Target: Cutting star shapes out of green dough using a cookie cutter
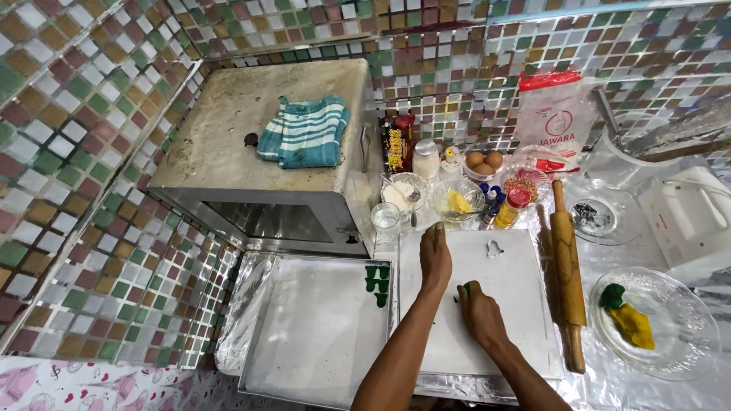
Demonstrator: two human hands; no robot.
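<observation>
My left hand lies flat, palm down, on the white board, fingers together and pointing away from me. My right hand rests on the same board just right of it, fingertips pinched on a small piece of green dough. A metal cookie cutter lies on the far part of the board. Two green dough cut-outs sit at the right edge of the metal baking tray, left of the board.
A wooden rolling pin lies right of the board. A glass plate holds green and yellow dough. A small oven with a striped towel stands at the back left. Bowls, eggs, bottles, a flour bag and a white mixer crowd the back.
</observation>
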